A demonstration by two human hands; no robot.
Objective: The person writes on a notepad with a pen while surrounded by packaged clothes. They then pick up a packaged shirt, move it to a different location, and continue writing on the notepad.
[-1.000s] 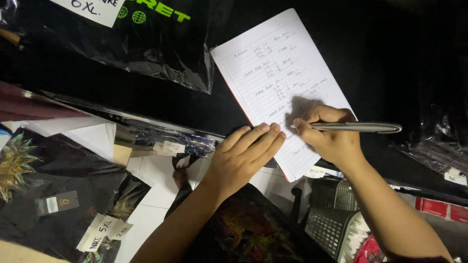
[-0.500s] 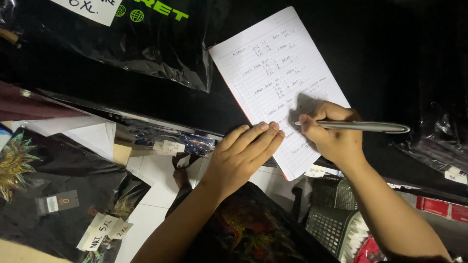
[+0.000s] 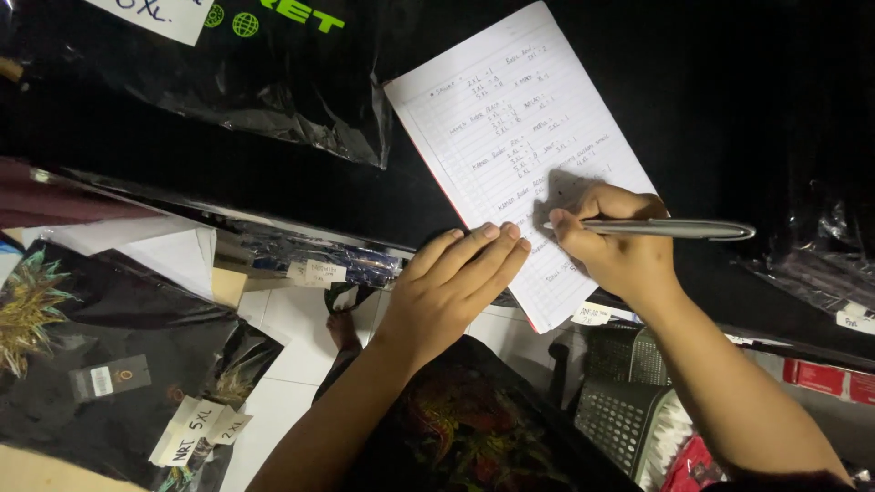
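Observation:
A white lined sheet of paper (image 3: 510, 118) with handwritten rows lies tilted on a black surface (image 3: 729, 91). My right hand (image 3: 615, 246) rests on the lower part of the sheet and grips a silver pen (image 3: 674, 229), its tip on the paper. My left hand (image 3: 456, 282) lies flat with fingers together, its fingertips at the sheet's lower left edge, holding nothing.
A black garment in a clear plastic bag (image 3: 228, 73) lies at the top left. Another bagged black garment with small size tags (image 3: 109, 374) sits at the lower left. A dark plastic basket (image 3: 629, 410) stands below the table edge, over a white tiled floor (image 3: 292, 337).
My right hand with the pen has shifted slightly right and down on the sheet. My left hand has barely moved.

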